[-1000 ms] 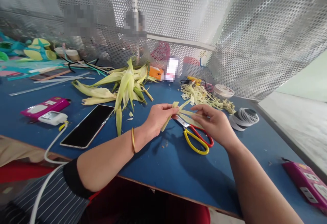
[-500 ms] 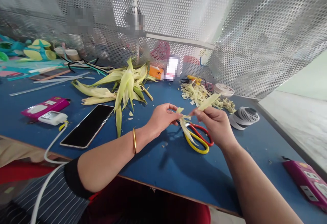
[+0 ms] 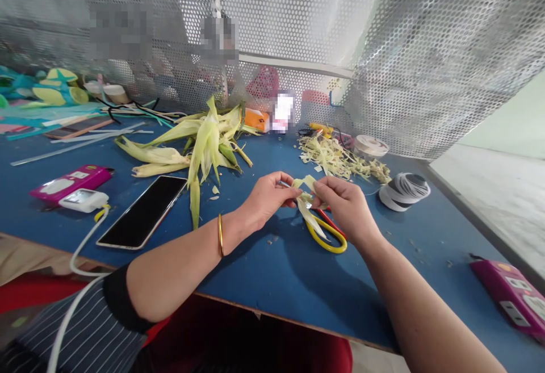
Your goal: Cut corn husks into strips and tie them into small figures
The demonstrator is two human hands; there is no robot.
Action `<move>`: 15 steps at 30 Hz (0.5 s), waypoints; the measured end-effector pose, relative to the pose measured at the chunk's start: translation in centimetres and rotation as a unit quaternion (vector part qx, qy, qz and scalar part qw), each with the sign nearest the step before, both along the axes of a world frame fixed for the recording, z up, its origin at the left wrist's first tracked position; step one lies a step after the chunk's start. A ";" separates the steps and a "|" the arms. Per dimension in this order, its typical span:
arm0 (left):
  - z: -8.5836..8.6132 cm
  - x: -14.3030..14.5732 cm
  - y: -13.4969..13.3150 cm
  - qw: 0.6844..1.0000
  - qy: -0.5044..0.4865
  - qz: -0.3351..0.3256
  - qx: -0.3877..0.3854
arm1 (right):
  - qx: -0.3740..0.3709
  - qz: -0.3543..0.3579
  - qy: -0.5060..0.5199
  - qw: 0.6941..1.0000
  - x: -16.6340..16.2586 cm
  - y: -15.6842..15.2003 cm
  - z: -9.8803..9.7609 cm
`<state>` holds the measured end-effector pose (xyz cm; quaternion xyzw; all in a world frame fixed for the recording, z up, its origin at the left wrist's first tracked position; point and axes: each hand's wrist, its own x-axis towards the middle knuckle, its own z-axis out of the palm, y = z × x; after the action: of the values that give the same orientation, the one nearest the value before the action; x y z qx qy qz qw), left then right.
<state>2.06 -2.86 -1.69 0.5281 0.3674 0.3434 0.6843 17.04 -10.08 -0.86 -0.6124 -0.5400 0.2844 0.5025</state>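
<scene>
My left hand (image 3: 267, 197) and my right hand (image 3: 343, 205) meet over the middle of the blue table (image 3: 255, 265). Both pinch one pale yellow corn husk strip (image 3: 305, 200), which is folded between the fingertips with one end hanging down. Right under the strip lie scissors (image 3: 327, 231) with yellow and red handles. A gold bangle sits on my left wrist.
A pile of green corn husks (image 3: 204, 140) lies behind my left hand, and shredded husk scraps (image 3: 340, 160) behind my right. A black phone (image 3: 142, 211), a pink power strip (image 3: 70, 180), a white charger (image 3: 83, 200), tape rolls (image 3: 404, 190) and another pink strip (image 3: 508, 299) surround them. Perforated metal screens close the back.
The husk strip was stretched out between my hands, then my right hand bent its free end over. Now both hands are close together with the strip folded between them.
</scene>
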 end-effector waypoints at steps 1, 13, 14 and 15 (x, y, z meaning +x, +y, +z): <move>0.1 0.0 0.0 1.000 -0.001 0.004 -0.004 | -0.012 -0.002 -0.001 1.000 0.1 0.0 0.0; 0.6 0.0 -0.3 1.000 0.013 0.000 -0.021 | -0.024 0.009 -0.023 0.999 -0.1 0.2 -0.5; 0.6 0.0 -0.3 1.000 0.014 -0.002 -0.021 | -0.026 0.010 -0.024 0.999 -0.1 0.2 -0.5; 0.7 0.0 -0.3 1.000 0.014 -0.005 -0.021 | -0.028 0.010 -0.024 0.999 -0.1 0.2 -0.5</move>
<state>2.05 -3.19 -1.03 0.5196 0.3815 0.3250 0.6920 16.96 -9.91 -1.36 -0.6275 -0.5499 0.2894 0.4691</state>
